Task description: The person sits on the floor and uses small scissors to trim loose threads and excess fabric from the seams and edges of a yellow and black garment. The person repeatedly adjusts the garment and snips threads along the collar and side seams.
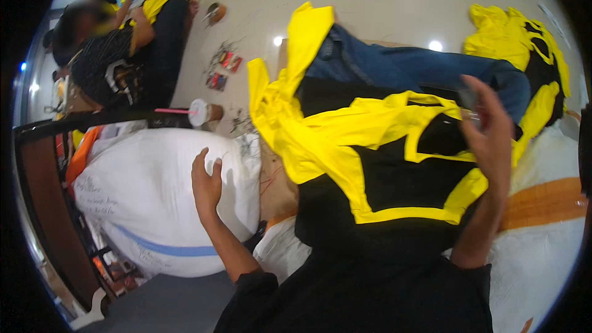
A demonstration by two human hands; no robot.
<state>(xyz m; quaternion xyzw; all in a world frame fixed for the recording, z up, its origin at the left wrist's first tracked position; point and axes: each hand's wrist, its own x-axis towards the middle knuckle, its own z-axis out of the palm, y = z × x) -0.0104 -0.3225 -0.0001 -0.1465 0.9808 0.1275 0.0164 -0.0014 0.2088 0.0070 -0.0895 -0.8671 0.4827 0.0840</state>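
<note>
A yellow and black garment (323, 143) lies spread over my lap and legs, its long yellow sleeves reaching up and to the left. My left hand (207, 182) hovers over a large white sack (162, 199), fingers apart and holding nothing. On the other side, my right hand (490, 125) is raised above the garment's right part. Between its thumb and fingers is a small, partly transparent object (471, 113) with some red near it; its kind is not clear.
More yellow and black garments (497, 37) lie on the floor at right. A lidded cup (200, 112) with a pink straw, red packets (230, 62) and thread scraps stand or lie left of centre. A co-worker (115, 55) sits at upper left. White sacks (536, 259) flank me.
</note>
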